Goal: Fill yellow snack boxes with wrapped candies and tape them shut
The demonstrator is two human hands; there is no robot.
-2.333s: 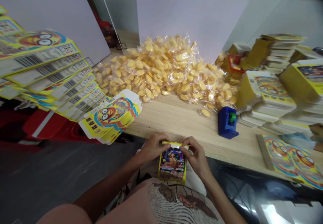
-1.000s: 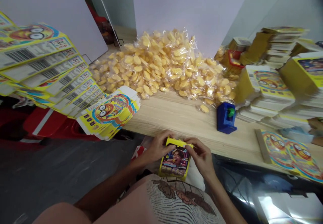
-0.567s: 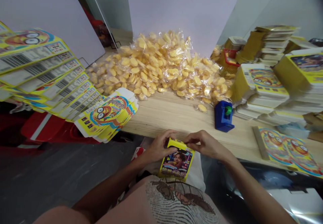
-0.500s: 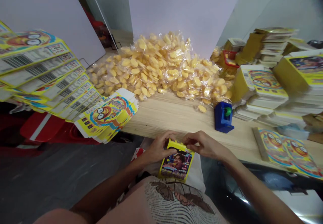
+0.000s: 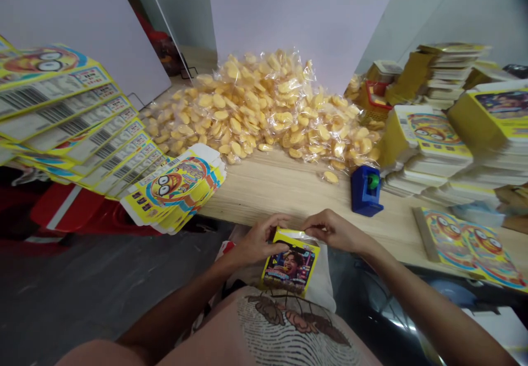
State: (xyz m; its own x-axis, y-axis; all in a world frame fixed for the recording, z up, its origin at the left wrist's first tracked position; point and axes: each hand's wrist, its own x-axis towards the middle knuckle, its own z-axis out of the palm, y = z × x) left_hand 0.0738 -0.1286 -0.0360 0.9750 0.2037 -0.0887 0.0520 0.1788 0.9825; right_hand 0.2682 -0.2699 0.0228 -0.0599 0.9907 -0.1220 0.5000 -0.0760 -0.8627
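My left hand (image 5: 259, 240) grips the upper left corner of a small yellow printed carton (image 5: 290, 268), which shows a photo of a person on its face. The carton rests upright on my lap, tilted a little. My right hand (image 5: 336, 231) reaches in from the right, its fingertips at the carton's top edge. A strip of clear plastic film (image 5: 297, 235) shows along that edge. I cannot tell whether those fingertips pinch the film or only touch it.
A wooden table (image 5: 264, 195) runs ahead, bearing a heap of clear packets of yellow snacks (image 5: 264, 107) and a blue tape dispenser (image 5: 366, 191). Stacks of flat printed cartons stand at left (image 5: 70, 118) and right (image 5: 429, 146). A red basket (image 5: 377, 102) sits behind.
My right hand has moved from the carton's right side to reach along its top edge from farther right. The carton has turned slightly, and the view has shifted a little.
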